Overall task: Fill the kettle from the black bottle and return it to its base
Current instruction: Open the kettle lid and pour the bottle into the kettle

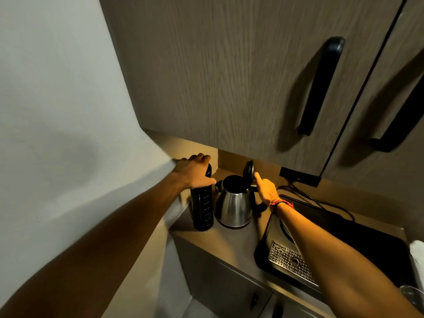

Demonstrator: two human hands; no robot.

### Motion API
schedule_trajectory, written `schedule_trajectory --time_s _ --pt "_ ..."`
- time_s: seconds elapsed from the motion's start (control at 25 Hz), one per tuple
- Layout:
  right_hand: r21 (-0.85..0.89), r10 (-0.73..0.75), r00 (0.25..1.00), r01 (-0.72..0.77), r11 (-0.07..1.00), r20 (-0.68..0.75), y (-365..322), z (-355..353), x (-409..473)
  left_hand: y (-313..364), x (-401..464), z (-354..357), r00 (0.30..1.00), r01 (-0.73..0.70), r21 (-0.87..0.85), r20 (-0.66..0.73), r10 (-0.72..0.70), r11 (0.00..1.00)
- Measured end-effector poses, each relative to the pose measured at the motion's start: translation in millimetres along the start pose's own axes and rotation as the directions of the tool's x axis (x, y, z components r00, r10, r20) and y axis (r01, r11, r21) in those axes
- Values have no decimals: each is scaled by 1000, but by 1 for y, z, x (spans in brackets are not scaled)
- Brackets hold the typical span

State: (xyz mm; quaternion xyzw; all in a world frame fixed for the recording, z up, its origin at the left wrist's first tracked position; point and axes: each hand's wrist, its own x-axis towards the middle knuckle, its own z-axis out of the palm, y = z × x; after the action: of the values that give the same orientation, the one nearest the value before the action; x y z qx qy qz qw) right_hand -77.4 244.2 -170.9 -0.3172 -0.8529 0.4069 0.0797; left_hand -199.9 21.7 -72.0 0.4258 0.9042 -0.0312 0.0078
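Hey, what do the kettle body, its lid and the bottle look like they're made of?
Kettle body: brushed steel, judging by its silvery sheen and soft reflections. Lid: dark, probably plastic; too dim to be sure. Black bottle: glossy, ribbed with ridges catching light, likely plastic or coated metal.

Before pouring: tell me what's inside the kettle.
The kettle has its lid up, but the inside is dark; no water level shows, and the bottom is hidden.

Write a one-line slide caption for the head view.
Left hand grips the black bottle; right hand at the open-lidded kettle.
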Motion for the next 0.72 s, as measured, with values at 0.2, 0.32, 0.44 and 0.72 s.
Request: schedule_trajectory --time_s 0.2,0.32,0.44,0.72 --pt "-317 -205 979 190 929 -15 4 -13 -1 -12 -4 -3 997 -78 -173 -14 76 982" --pt "-484 -270 963 239 842 6 8 -17 1 -14 -4 -7 1000 -23 -96 -9 22 995" --pt "-536 -241 970 215 816 23 10 -17 1 -12 -1 -11 992 113 35 45 -114 993" --pt "-590 -210 977 159 792 -19 7 -19 -2 -9 0 -13 990 136 -98 37 -133 986"
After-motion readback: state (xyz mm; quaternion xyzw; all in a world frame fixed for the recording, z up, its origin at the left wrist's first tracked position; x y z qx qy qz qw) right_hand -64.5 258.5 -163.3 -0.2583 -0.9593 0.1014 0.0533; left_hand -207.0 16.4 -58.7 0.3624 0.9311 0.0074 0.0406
